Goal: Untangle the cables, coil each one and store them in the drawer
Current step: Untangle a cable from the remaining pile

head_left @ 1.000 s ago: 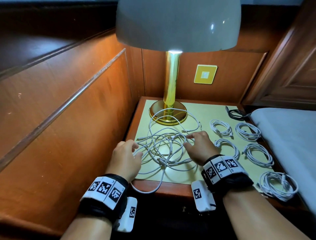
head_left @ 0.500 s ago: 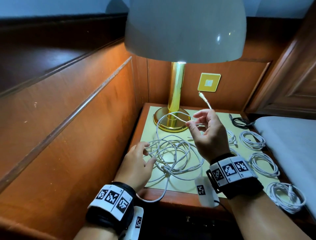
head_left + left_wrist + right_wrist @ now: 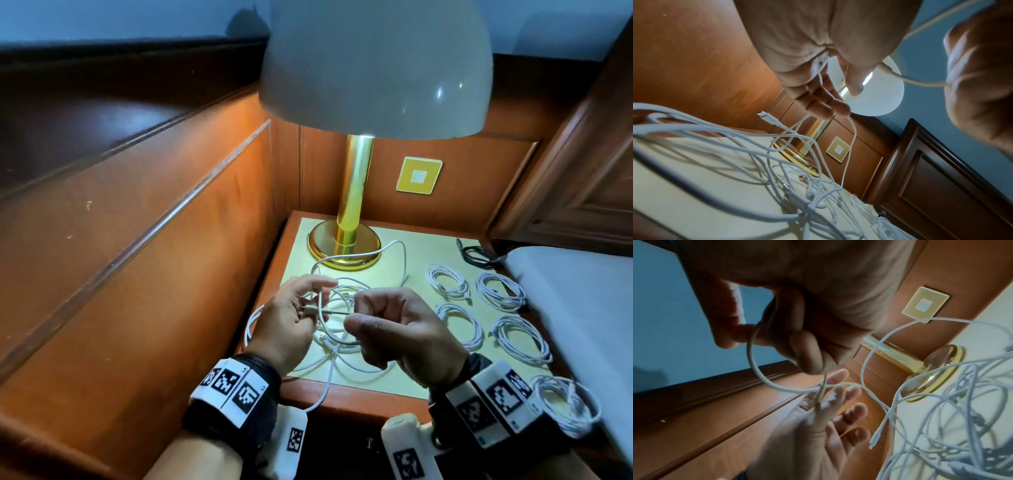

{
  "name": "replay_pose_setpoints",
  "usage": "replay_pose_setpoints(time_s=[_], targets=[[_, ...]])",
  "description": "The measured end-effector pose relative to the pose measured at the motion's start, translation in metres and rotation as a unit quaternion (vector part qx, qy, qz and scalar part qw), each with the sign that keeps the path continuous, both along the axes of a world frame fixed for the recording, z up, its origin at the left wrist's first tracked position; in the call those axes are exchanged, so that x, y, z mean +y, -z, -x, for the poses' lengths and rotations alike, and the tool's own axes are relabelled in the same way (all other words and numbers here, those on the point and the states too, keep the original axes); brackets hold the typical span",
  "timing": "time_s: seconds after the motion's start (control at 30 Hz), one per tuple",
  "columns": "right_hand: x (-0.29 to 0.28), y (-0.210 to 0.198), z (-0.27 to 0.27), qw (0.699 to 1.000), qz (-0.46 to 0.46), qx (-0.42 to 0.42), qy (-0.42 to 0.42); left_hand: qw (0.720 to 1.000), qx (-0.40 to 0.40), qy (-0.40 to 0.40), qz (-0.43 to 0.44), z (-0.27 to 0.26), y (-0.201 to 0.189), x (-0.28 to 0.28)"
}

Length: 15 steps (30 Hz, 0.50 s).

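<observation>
- Both hands are raised above a nightstand (image 3: pixel 346 402) and work one white cable (image 3: pixel 334 312), stretched between them over the tangle (image 3: pixel 337 342).
- The left hand (image 3: pixel 291 325) pinches the cable's plug end between thumb and forefinger; its other fingers (image 3: pixel 854 412) are spread and nearly straight, palm turned toward the right hand.
- The right hand (image 3: pixel 399 329) is closed into a loose fist around the same cable, which bends in a loop (image 3: pixel 758 363) from under its curled fingers, as the right wrist view shows.
- The tangle of loose white cables lies on the pale top of the nightstand, just below the hands, with one strand (image 3: pixel 325 383) hanging over the front edge.
- One strand arcs back across the brass base of the lamp (image 3: pixel 346 245).
- A free plug (image 3: pixel 764 115) juts up from the tangle in the left wrist view.
- Five coiled white cables (image 3: pixel 500 291) lie apart on the right side of the top, and a black cable (image 3: pixel 478 257) sits at the back corner.
- A bed (image 3: pixel 582 308) borders the nightstand on the right; wood panelling (image 3: pixel 154 240) lines the left.
- The drawer is not visible.
</observation>
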State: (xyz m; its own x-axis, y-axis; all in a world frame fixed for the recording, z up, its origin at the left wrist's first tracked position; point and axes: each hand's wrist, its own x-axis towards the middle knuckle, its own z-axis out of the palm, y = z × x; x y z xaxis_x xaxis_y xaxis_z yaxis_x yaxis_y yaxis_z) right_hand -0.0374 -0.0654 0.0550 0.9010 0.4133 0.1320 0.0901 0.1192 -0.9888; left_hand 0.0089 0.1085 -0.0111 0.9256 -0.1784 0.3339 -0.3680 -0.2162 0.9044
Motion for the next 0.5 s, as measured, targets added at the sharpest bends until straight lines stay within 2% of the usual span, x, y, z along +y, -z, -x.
replay_pose_setpoints(time_s=[0.07, 0.13, 0.2, 0.23, 0.33, 0.37, 0.4, 0.5], targets=[[-0.006, 0.010, -0.006, 0.997, 0.066, 0.035, 0.024, 0.999, -0.009, -0.015, -0.028, 0.000, 0.000, 0.002], [-0.014, 0.021, -0.014, 0.968, 0.234, 0.030, 0.084, 0.997, -0.046, -0.033, -0.061, 0.001, 0.002, 0.005], [-0.024, 0.033, -0.020, 0.895, 0.417, -0.005, 0.159, 0.989, -0.092, -0.043, -0.105, -0.001, 0.005, 0.009], [-0.027, 0.036, -0.022, 0.858, 0.475, -0.012, 0.193, 0.985, -0.103, -0.049, -0.130, -0.002, 0.007, 0.010], [-0.030, 0.037, -0.029, 0.774, 0.579, -0.017, 0.257, 0.980, -0.068, -0.071, -0.175, 0.000, 0.007, 0.012], [-0.031, 0.037, -0.033, 0.760, 0.589, -0.027, 0.273, 0.980, -0.042, -0.075, -0.182, 0.001, 0.005, 0.012], [-0.030, 0.037, -0.037, 0.762, 0.581, -0.036, 0.283, 0.980, -0.018, -0.074, -0.186, 0.002, 0.004, 0.012], [-0.024, 0.037, -0.052, 0.813, 0.507, -0.040, 0.283, 0.979, 0.019, -0.061, -0.193, 0.006, -0.002, 0.012]])
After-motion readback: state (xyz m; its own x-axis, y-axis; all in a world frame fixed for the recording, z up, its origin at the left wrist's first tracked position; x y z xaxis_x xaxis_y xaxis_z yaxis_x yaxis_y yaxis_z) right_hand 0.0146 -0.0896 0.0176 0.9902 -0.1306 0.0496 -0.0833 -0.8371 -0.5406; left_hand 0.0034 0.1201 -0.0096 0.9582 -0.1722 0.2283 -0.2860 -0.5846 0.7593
